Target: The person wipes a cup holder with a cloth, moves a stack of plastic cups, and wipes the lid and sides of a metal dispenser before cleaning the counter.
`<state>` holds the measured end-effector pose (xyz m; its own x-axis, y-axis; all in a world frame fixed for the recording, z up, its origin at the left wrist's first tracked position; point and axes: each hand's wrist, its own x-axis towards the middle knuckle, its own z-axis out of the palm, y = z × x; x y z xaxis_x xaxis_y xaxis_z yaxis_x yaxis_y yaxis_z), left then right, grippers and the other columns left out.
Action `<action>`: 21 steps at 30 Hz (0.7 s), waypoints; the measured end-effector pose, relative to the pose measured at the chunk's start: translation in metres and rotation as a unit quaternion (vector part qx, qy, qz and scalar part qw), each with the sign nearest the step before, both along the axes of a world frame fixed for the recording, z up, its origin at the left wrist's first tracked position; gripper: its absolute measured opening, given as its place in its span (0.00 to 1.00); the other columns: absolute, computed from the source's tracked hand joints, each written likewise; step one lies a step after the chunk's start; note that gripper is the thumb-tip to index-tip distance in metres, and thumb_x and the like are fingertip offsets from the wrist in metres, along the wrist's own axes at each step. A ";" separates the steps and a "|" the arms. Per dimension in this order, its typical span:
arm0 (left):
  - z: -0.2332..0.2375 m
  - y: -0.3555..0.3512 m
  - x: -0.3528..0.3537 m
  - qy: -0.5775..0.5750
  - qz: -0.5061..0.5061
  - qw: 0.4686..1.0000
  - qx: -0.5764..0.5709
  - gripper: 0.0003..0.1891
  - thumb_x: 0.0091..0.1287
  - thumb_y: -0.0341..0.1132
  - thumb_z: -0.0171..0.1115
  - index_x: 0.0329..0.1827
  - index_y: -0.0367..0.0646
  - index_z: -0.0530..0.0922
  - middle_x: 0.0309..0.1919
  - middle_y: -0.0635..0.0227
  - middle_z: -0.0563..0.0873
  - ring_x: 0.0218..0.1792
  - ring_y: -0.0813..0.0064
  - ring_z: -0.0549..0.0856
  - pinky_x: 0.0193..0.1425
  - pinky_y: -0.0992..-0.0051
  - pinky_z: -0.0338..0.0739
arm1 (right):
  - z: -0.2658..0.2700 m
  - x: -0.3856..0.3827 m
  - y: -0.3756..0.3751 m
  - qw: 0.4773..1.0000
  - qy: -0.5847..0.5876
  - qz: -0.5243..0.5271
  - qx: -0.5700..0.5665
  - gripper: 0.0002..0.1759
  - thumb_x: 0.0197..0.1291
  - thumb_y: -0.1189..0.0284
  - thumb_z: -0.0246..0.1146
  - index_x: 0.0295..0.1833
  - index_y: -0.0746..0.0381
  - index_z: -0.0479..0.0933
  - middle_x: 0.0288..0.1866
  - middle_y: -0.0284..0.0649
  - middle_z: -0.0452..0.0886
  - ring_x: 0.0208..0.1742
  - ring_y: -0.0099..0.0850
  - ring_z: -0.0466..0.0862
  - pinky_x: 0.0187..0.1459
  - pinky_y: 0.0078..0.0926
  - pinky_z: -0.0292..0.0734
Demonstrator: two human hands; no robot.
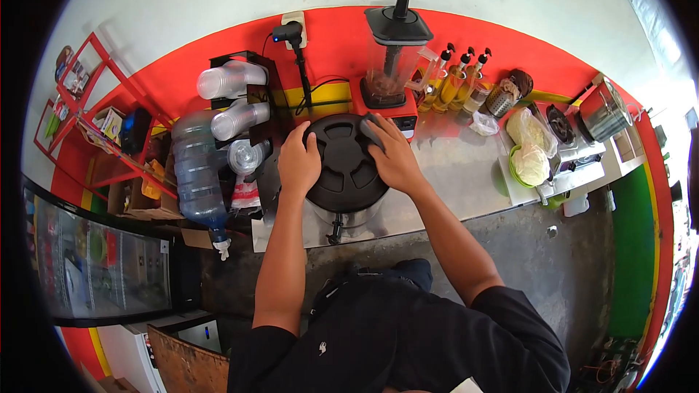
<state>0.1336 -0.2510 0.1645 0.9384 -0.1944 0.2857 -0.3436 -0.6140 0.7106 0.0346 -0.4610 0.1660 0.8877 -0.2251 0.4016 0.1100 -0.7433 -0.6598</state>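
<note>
A round black lid point(341, 164) with recessed segments sits on a shiny metal drink dispenser point(349, 217), whose small black tap point(336, 229) points toward me. My left hand point(300, 161) grips the lid's left rim, its thumb over the top edge. On the opposite rim, my right hand point(395, 154) is closed around the lid's upper right edge, where a dark grey piece point(369, 128) shows beside the fingers. Right behind the lid stands a blender point(393, 58) with a clear jug and a red base.
A steel counter point(459, 189) runs along the wall. To the left are stacked plastic cups point(231, 80) and a large water bottle point(195, 167). Pump bottles point(453, 84), a bagged food bundle point(530, 153) and a gas stove point(575, 164) stand to the right.
</note>
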 end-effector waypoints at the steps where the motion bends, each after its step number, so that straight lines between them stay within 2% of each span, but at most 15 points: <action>1: 0.000 0.000 0.000 -0.001 -0.002 1.000 0.001 0.20 0.80 0.42 0.57 0.71 0.46 0.81 0.66 0.56 0.86 0.67 0.47 0.83 0.71 0.54 0.76 | 0.007 0.005 0.004 0.994 0.047 0.015 -0.095 0.33 0.71 0.70 0.60 0.81 0.59 0.71 0.84 0.50 0.69 0.86 0.50 0.64 0.84 0.43 0.58; 2: 0.000 0.000 0.000 -0.001 0.002 1.000 0.001 0.20 0.81 0.42 0.57 0.70 0.47 0.81 0.66 0.56 0.86 0.67 0.47 0.83 0.71 0.54 0.76 | 0.012 0.007 0.010 0.994 0.046 0.013 -0.094 0.33 0.71 0.70 0.60 0.81 0.59 0.71 0.84 0.50 0.69 0.86 0.50 0.64 0.84 0.43 0.58; 4: 0.004 -0.001 0.001 -0.001 0.006 1.000 0.001 0.20 0.81 0.42 0.56 0.70 0.47 0.81 0.66 0.57 0.86 0.67 0.47 0.83 0.71 0.54 0.76 | 0.024 0.008 0.021 0.978 0.058 0.033 -0.197 0.32 0.70 0.68 0.61 0.79 0.57 0.73 0.85 0.44 0.69 0.86 0.49 0.64 0.85 0.49 0.55; 5: 0.004 -0.001 0.001 0.007 0.008 1.000 0.000 0.20 0.81 0.42 0.56 0.70 0.47 0.80 0.66 0.57 0.86 0.67 0.47 0.83 0.71 0.53 0.76 | 0.029 0.005 0.024 0.978 0.058 0.034 -0.197 0.32 0.70 0.68 0.61 0.79 0.57 0.73 0.85 0.44 0.69 0.86 0.49 0.64 0.85 0.49 0.55; 7: 0.004 -0.001 -0.002 0.020 0.013 1.000 -0.002 0.20 0.81 0.42 0.56 0.70 0.47 0.80 0.66 0.57 0.86 0.67 0.47 0.83 0.71 0.53 0.76 | 0.032 -0.007 0.031 0.971 0.042 0.127 -0.196 0.31 0.70 0.69 0.62 0.78 0.56 0.75 0.84 0.42 0.71 0.86 0.46 0.64 0.86 0.51 0.53; 8: 0.004 -0.002 -0.002 0.025 0.029 0.999 0.002 0.20 0.81 0.43 0.56 0.70 0.47 0.80 0.66 0.56 0.86 0.67 0.47 0.83 0.70 0.53 0.76 | 0.034 -0.014 0.032 0.971 0.044 0.129 -0.196 0.31 0.70 0.69 0.62 0.78 0.56 0.75 0.84 0.42 0.71 0.86 0.46 0.64 0.86 0.51 0.53; 10: 0.001 -0.001 -0.002 0.032 0.046 0.998 0.007 0.20 0.81 0.43 0.56 0.70 0.46 0.80 0.66 0.55 0.86 0.67 0.47 0.83 0.70 0.53 0.76 | 0.040 -0.030 0.024 0.966 0.055 0.225 -0.115 0.26 0.71 0.68 0.62 0.73 0.56 0.79 0.79 0.40 0.77 0.84 0.48 0.67 0.85 0.52 0.54; 11: -0.002 0.000 0.000 0.029 0.037 0.999 -0.001 0.20 0.81 0.44 0.56 0.70 0.46 0.80 0.66 0.55 0.86 0.67 0.47 0.83 0.71 0.52 0.76 | 0.046 -0.037 0.018 0.964 0.073 0.253 -0.033 0.22 0.71 0.68 0.62 0.68 0.58 0.82 0.72 0.46 0.82 0.84 0.47 0.69 0.84 0.49 0.57; 13: -0.002 0.000 0.001 0.031 0.028 0.999 -0.007 0.21 0.81 0.44 0.56 0.70 0.45 0.80 0.66 0.54 0.86 0.67 0.46 0.83 0.71 0.52 0.76 | 0.037 -0.047 -0.008 0.972 0.091 0.209 0.057 0.19 0.72 0.68 0.63 0.64 0.63 0.83 0.62 0.49 0.88 0.72 0.42 0.83 0.73 0.43 0.74; 15: 0.001 0.001 0.000 0.020 0.020 1.000 -0.013 0.20 0.80 0.41 0.57 0.69 0.43 0.80 0.66 0.52 0.86 0.67 0.46 0.83 0.71 0.53 0.76 | 0.036 -0.054 -0.036 0.931 0.193 0.076 0.299 0.17 0.75 0.66 0.61 0.58 0.66 0.85 0.53 0.49 0.91 0.55 0.35 0.91 0.57 0.33 0.85; 16: 0.002 0.002 -0.001 0.027 0.020 0.999 -0.008 0.20 0.80 0.41 0.57 0.69 0.43 0.80 0.66 0.52 0.86 0.67 0.46 0.83 0.71 0.53 0.76 | 0.033 -0.049 -0.039 0.928 0.199 0.074 0.305 0.17 0.75 0.66 0.61 0.58 0.66 0.85 0.53 0.49 0.91 0.55 0.35 0.91 0.57 0.33 0.85; 17: 0.003 0.004 0.000 0.012 0.004 1.000 -0.024 0.19 0.80 0.39 0.58 0.69 0.43 0.80 0.66 0.51 0.86 0.67 0.46 0.83 0.71 0.54 0.76 | 0.030 -0.043 -0.043 0.879 0.087 0.020 0.469 0.19 0.80 0.64 0.55 0.58 0.66 0.84 0.48 0.46 0.90 0.47 0.33 0.90 0.51 0.31 0.86; 18: 0.004 0.004 -0.001 -0.003 -0.013 0.999 -0.041 0.19 0.79 0.37 0.59 0.69 0.42 0.80 0.66 0.50 0.85 0.66 0.46 0.83 0.71 0.55 0.76 | 0.025 -0.040 -0.046 0.790 -0.030 -0.040 0.611 0.22 0.85 0.62 0.49 0.59 0.66 0.83 0.44 0.42 0.89 0.39 0.31 0.89 0.45 0.30 0.86; 19: 0.006 0.003 -0.003 -0.011 -0.014 0.998 -0.055 0.18 0.78 0.33 0.61 0.68 0.40 0.80 0.64 0.49 0.86 0.65 0.46 0.84 0.71 0.57 0.76 | 0.020 -0.038 -0.050 0.787 -0.026 -0.045 0.615 0.22 0.85 0.62 0.49 0.59 0.66 0.83 0.44 0.42 0.89 0.39 0.31 0.89 0.45 0.30 0.86; 21: 0.003 0.002 -0.001 -0.019 -0.022 0.998 -0.063 0.19 0.78 0.33 0.61 0.68 0.40 0.80 0.63 0.49 0.86 0.65 0.46 0.84 0.71 0.57 0.76 | 0.008 -0.037 -0.059 0.748 0.005 -0.090 0.657 0.23 0.86 0.61 0.46 0.61 0.67 0.81 0.44 0.41 0.88 0.40 0.30 0.88 0.44 0.31 0.86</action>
<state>0.1327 -0.2486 0.1675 0.9179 -0.1953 0.3453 -0.3959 -0.5051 0.7669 -0.0021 -0.5202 0.1736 0.7973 -0.5362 -0.2772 0.0771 0.5460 -0.8342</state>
